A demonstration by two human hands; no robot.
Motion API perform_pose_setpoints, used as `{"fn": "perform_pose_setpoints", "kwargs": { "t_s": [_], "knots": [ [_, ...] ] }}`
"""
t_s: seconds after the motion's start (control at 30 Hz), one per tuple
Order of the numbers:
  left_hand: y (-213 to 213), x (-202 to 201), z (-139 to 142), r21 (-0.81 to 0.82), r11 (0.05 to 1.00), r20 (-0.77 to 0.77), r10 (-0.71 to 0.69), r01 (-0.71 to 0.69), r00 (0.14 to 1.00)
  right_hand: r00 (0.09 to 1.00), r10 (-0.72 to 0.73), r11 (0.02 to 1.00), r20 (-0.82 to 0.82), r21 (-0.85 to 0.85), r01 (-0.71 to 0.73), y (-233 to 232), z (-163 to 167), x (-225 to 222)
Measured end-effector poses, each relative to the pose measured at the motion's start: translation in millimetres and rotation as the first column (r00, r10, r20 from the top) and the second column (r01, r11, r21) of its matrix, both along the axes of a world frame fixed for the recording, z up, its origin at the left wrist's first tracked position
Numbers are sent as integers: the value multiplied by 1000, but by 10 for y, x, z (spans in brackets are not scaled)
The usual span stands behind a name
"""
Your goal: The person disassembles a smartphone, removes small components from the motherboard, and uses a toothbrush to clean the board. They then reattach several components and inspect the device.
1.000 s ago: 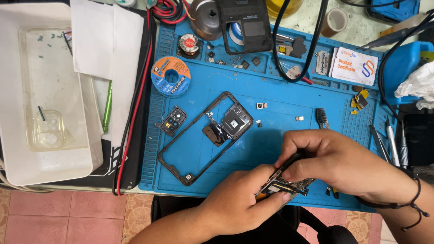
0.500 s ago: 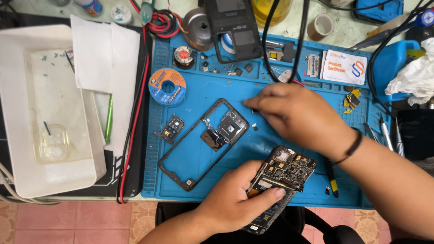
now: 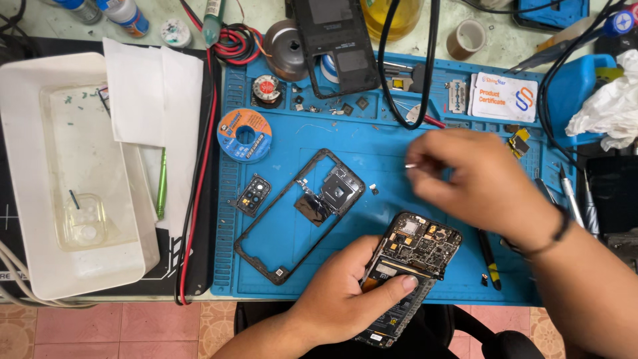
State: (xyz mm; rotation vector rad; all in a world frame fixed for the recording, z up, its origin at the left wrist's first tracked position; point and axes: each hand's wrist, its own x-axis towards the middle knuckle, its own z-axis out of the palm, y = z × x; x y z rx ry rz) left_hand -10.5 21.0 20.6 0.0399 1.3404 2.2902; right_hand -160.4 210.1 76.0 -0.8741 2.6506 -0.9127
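Observation:
My left hand (image 3: 345,292) grips an opened phone body (image 3: 413,252) with its circuit board exposed, at the near edge of the blue work mat (image 3: 392,133). My right hand (image 3: 478,179) hovers blurred over the mat's middle right, fingers pinched on a tiny metal part (image 3: 411,165) that is too small to name. A black phone mid-frame (image 3: 299,216) lies diagonally on the mat left of the phone body. Beside the mid-frame sits a small camera cover (image 3: 253,195).
A white tray (image 3: 26,199) with a clear insert stands at left, white paper (image 3: 156,100) beside it. A solder spool (image 3: 244,135), a black phone back cover (image 3: 335,43), red and black cables, a white card (image 3: 503,97), tools and crumpled tissue (image 3: 608,106) ring the mat.
My right hand left the phone body, swept up toward the mat's far side, and now sits farther right holding a tiny part. The left hand keeps the phone body.

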Motion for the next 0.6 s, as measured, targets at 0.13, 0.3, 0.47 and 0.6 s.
{"fn": "perform_pose_setpoints", "kwargs": {
  "t_s": [0.13,0.3,0.47,0.6],
  "knots": [
    [9,0,-7,-7,1000,20,-4,4,1000,911,-156,961,383,-154,229,330,190,189],
    [11,8,-8,-33,999,-21,10,-11,1000,969,-63,991,240,-100,89,412,374,461],
    [14,-6,8,-35,999,11,7,-6,1000,993,115,993,-15,34,-114,214,505,541],
    [-2,-16,29,-80,996,-25,22,-24,999,975,163,983,-148,108,-148,23,498,572]
  ]
}}
